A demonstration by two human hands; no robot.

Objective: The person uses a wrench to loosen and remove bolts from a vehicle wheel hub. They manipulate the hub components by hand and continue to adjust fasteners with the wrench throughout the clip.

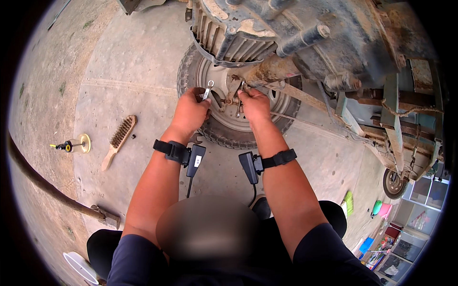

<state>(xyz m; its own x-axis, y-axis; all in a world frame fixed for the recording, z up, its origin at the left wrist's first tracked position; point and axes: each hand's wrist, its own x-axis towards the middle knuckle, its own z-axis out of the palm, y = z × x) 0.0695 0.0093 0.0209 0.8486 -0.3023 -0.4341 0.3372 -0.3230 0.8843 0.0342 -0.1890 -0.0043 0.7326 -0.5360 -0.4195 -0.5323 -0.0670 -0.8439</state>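
Note:
My left hand (191, 113) is closed around a combination wrench (208, 88), whose ring end points up and away from the fingers. Beside it my right hand (257, 106) grips a second wrench (238, 113) at a rusty bracket (233, 90) by the wheel. Whether that wrench sits on a bolt is hidden by the fingers. Both hands are over the dusty wheel (228, 125), which has a black treaded tyre (185, 69). Above them hangs a finned, rusty housing (229, 45). Another wrench end (194, 138) shows on the ground by my left wrist.
On the concrete to the left lie a wire brush (121, 137) with a wooden handle and a tool with a yellowish disc (82, 143). A long-handled hammer (107, 217) is at the lower left. A metal vehicle frame (391, 119) fills the right side, near a small wheel (395, 183).

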